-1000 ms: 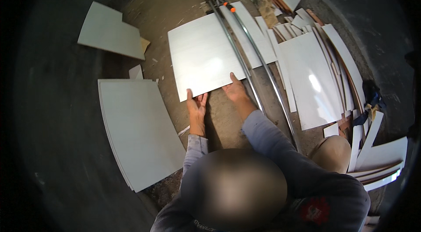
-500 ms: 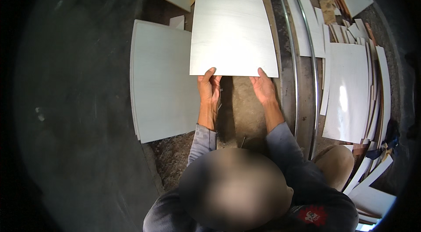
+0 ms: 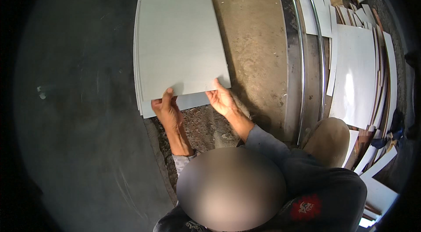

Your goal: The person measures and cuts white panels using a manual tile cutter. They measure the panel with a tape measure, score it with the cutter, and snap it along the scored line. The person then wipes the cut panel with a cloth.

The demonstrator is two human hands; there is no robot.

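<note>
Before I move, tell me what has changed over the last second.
The left hand and right hand have carried the white panel leftward, from the metal rails to over the panel stack, keeping hold of its near edge. Nothing was let go. The rails and the glossy panel to their right stayed as they were.

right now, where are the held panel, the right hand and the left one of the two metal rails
Held panel (image 3: 180,39), head view: middle of its upper face
Right hand (image 3: 222,102), head view: middle of the hand
Left metal rail (image 3: 302,59), head view: middle of its visible length
</note>
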